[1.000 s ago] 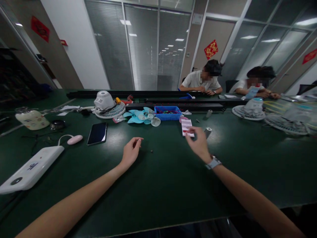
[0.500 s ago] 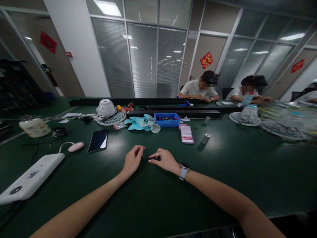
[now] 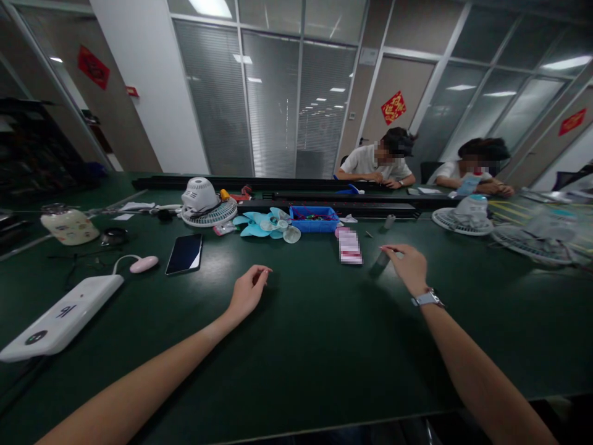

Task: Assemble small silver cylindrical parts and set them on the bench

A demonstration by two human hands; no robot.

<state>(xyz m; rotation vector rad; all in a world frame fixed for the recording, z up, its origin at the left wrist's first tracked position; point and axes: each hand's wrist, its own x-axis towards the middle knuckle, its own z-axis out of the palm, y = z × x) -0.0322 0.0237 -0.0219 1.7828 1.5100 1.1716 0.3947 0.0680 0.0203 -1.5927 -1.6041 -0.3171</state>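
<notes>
Near the top of the grey cylinder on the green table, just right of the pink-edged phone, pinch narrowly with the right hand; impossible to tell if touching, or if holding anything small. For good control, move slowly, approach straight from above, touch lightly, and avoid tipping the seemingly upright cylinder. Note the left hand, well apart, on the near side of the blue fan blades, with fingers curled close; cannot tell if gripping something

Hands well apart, right one at grey cylinder
</notes>
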